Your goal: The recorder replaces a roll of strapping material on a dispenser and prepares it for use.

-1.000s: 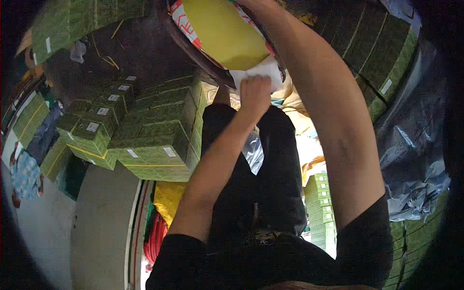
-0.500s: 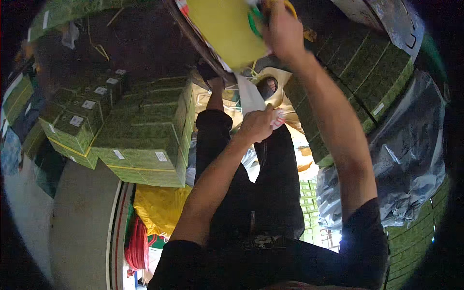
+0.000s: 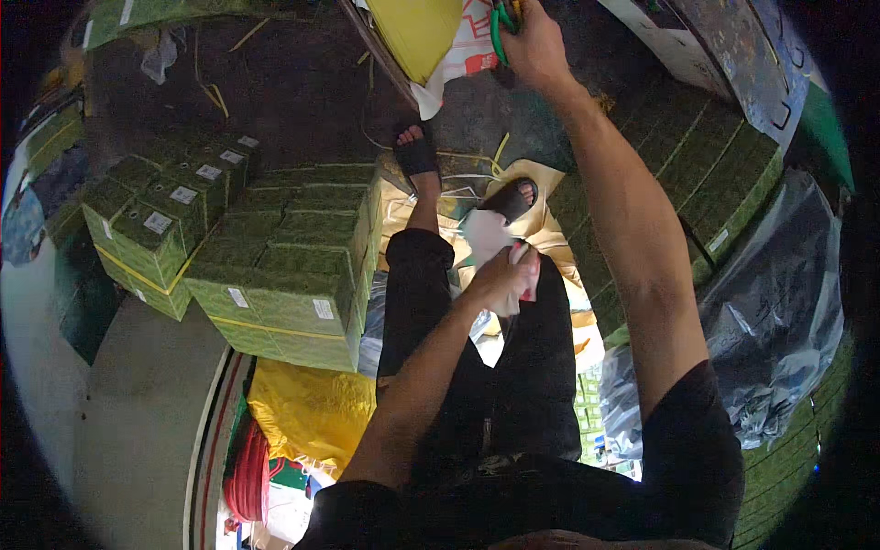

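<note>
My left hand (image 3: pixel 500 277) is closed around a torn strip of white-and-red wrapping (image 3: pixel 486 234), blurred at its upper end, in front of my legs. At the top edge, my right hand (image 3: pixel 537 50) grips scissors (image 3: pixel 500 35) with green and yellow handles; their blades are hidden. Just left of the scissors is a flat yellow bundle (image 3: pixel 417 37), cut off by the view's edge. White-and-red wrapping (image 3: pixel 467 55) hangs loose along its right side and lower corner, apart from the strip in my left hand.
Green boxes tied with yellow strapping (image 3: pixel 275 293) stand at the left, and more green boxes (image 3: pixel 669 156) at the right. Clear plastic sheeting (image 3: pixel 761 321) covers some. Brown paper (image 3: pixel 550 197) lies around my sandalled feet. A yellow sack (image 3: pixel 307 412) is at lower left.
My left hand has drawn back toward me and right; its strip, earlier stretched up to the yellow bundle, is now separate. The bundle has shifted upward, exposing more red-and-white wrapping. My right hand stays near the top.
</note>
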